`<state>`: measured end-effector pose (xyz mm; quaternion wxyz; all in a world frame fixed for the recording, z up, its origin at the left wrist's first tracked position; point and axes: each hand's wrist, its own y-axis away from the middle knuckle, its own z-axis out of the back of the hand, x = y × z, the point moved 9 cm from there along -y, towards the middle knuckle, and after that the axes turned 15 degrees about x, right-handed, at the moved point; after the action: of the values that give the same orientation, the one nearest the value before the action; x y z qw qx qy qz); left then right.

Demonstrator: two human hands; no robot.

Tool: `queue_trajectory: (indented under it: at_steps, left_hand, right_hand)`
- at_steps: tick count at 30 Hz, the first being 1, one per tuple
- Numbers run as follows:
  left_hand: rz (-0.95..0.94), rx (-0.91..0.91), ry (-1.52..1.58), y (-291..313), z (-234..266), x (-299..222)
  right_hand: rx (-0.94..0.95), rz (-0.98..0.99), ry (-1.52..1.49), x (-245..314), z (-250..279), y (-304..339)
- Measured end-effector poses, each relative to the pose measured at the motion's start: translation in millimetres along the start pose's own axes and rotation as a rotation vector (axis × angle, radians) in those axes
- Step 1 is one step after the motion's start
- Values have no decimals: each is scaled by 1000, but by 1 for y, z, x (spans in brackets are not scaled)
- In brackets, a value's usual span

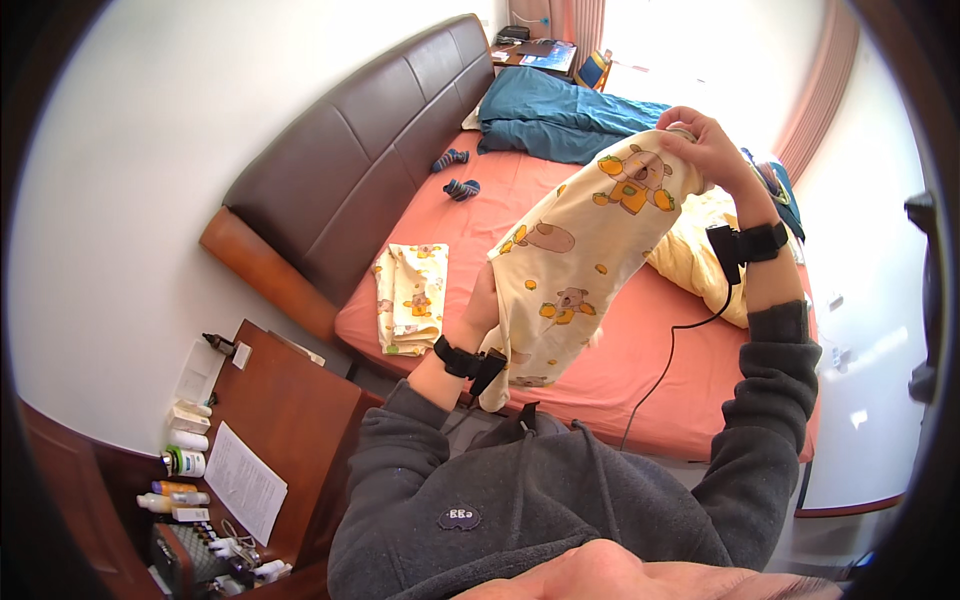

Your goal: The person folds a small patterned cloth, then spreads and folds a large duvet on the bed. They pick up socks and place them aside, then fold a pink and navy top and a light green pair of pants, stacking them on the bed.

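Note:
A cream pajama garment (575,250) printed with brown cartoon animals and oranges stretches slantwise over the bed between my hands. My right hand (695,150) grips its raised far end, fingers closed on the bunched cloth. At the garment's left edge, my left hand (482,305) reaches behind or into the fabric; its fingers are hidden. The garment's lower end hangs close to my body. To the left of my left hand, a folded cloth piece (412,300) with the same print lies flat on the salmon bed sheet (520,190).
Two striped socks (461,190) (450,159) lie near the brown headboard (370,150). A teal blanket (560,110) covers the far end, and yellow bedding (700,260) is bunched at right. A wooden desk (290,400) at lower left holds papers and bottles. A black cable (672,350) hangs from my right wrist strap.

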<state>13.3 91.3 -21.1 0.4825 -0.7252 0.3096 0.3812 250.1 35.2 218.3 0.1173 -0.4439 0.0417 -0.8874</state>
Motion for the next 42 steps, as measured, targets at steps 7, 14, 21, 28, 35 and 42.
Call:
queue_trajectory:
  at_steps: [7, 14, 21, 28, 35, 42]
  left_hand:
    - [43, -153, 74, 12, 10, 6]
    - [12, -187, 482, 44, 10, -8]
    - [251, -317, 97, 123, 18, -32]
    - [551, -389, -1262, 185, 31, -93]
    - [545, -598, -527, 255, 124, -60]
    - [553, -833, -913, 283, 359, -29]
  right_hand:
    - [-28, 61, 106, 13, 4, 7]
    - [49, 33, 262, 12, -44, 19]
    - [232, 112, 67, 30, -128, 26]
    - [407, 287, 49, 54, -195, -17]
    - [452, 262, -54, -1, -264, -137]
    - [67, 11, 400, -77, -301, -289]
